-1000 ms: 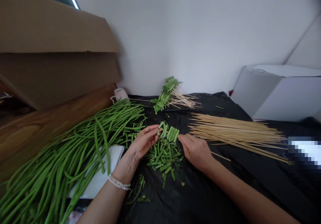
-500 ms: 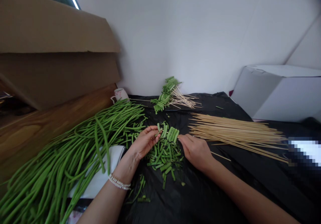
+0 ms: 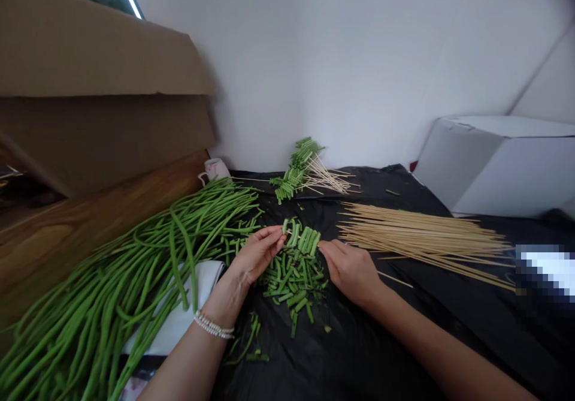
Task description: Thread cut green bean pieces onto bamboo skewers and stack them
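Observation:
My right hand is closed around a wooden skewer, whose back end sticks out past the hand. Cut green bean pieces sit side by side across the skewer, close to my right fingertips. At the skewer's left end, my left hand pinches a short bean piece between thumb and fingers. Below both hands lies a loose heap of cut bean pieces. Long whole green beans are spread to the left of my left hand.
Bare skewers lie in a pile on the right. Finished bean skewers are stacked at the back, near a cup. A cardboard box stands left and a white box right. Black plastic sheeting covers the table.
My left fingers have drawn closer together at the skewer's tip, and the bean piece there stands more upright. The right hand has hardly moved.

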### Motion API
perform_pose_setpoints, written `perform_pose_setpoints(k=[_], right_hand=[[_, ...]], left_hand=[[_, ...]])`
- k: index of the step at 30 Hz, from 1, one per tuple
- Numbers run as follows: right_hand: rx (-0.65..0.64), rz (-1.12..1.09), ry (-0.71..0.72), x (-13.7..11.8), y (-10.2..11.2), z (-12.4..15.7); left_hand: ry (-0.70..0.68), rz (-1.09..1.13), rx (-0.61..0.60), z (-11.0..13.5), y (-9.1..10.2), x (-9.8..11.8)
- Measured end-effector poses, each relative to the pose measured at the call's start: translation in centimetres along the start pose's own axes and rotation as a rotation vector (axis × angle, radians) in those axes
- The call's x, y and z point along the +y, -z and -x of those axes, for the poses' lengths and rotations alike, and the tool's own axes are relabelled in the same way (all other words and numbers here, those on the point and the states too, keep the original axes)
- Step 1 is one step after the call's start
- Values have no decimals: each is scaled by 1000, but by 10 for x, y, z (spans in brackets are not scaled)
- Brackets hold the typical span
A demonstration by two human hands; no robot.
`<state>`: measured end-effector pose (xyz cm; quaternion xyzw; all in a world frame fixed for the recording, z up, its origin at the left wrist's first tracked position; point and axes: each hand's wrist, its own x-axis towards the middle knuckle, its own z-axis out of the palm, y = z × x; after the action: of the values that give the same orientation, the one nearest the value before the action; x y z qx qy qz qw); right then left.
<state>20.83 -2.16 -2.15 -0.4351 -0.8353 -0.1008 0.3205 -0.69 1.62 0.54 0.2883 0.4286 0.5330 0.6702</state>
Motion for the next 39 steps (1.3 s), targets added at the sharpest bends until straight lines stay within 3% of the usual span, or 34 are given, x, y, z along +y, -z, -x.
perform_pose_setpoints(k=[23,33,39], right_hand=[[-64,-61,-44,-2,-3,1],[-52,-69,-52,-1,0,-1],[-45,-66,-22,-2,1,1]], left_hand=[[-42,-63,-77,-3,5,-9],[-6,38,-52,0,3,1],[57,46,-109,1,4,1]])
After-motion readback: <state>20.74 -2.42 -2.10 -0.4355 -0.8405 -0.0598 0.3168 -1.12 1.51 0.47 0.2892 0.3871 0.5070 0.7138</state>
